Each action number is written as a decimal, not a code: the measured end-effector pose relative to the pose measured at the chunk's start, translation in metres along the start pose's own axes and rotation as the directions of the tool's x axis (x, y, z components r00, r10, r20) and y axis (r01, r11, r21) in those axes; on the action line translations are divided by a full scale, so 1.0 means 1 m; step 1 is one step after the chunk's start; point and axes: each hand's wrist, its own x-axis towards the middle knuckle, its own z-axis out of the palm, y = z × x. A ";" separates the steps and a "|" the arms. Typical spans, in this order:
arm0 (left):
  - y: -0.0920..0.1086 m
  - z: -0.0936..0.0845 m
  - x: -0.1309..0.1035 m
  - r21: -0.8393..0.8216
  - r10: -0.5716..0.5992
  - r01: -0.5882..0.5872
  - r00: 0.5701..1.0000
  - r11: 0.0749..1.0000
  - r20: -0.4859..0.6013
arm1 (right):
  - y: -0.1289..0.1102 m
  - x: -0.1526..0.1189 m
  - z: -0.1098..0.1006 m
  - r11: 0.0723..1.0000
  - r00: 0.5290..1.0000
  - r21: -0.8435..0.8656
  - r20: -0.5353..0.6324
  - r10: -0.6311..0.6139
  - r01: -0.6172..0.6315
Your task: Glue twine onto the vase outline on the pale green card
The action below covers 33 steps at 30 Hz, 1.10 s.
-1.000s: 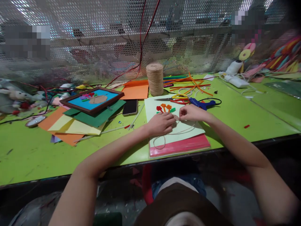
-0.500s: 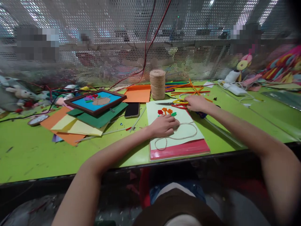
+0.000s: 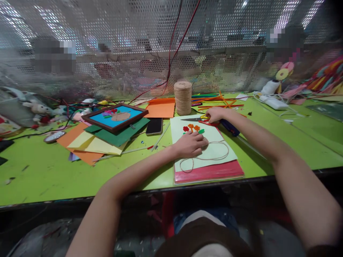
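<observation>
My left hand lies on a pale green sheet, its fingers resting over the edge of a small brown twine patch. A loose loop of twine trails from there across the sheet. Above my fingers are red and orange flowers with green leaves. At the sheet's upper right, my right hand has its fingers closed around the yellow handle of the scissors; the blades point left. Just below that wrist is a dark blue tool, partly hidden by the forearm.
A tall twine spool stands behind the sheet, beside coloured sticks. To the left are a phone, a framed flower picture and stacked coloured papers. A perforated metal screen rises behind the table.
My right hand has moved left, farther over the scissors' handle, while the scissors keep their place on the sheet. My left hand stays put. The whole view has shifted slightly.
</observation>
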 end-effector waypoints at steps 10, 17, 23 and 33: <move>0.009 -0.007 0.021 0.078 0.060 -0.061 0.998 0.995 0.020 | 0.021 -0.010 -0.012 0.995 0.992 -0.075 -0.108 0.059 -0.067; 0.021 -0.016 0.022 0.035 -0.061 0.062 0.998 0.997 -0.023 | 0.032 -0.020 -0.024 0.987 0.947 0.006 -0.284 0.153 -0.158; -0.002 -0.049 0.023 -0.160 -0.337 0.309 0.920 0.938 -0.200 | 0.068 0.001 -0.065 0.998 0.975 0.038 -0.218 -0.031 0.040; -0.031 -0.032 0.023 -0.336 -0.465 0.433 0.885 0.836 -0.017 | 0.021 -0.018 -0.032 0.920 0.853 0.381 -0.445 0.274 -0.097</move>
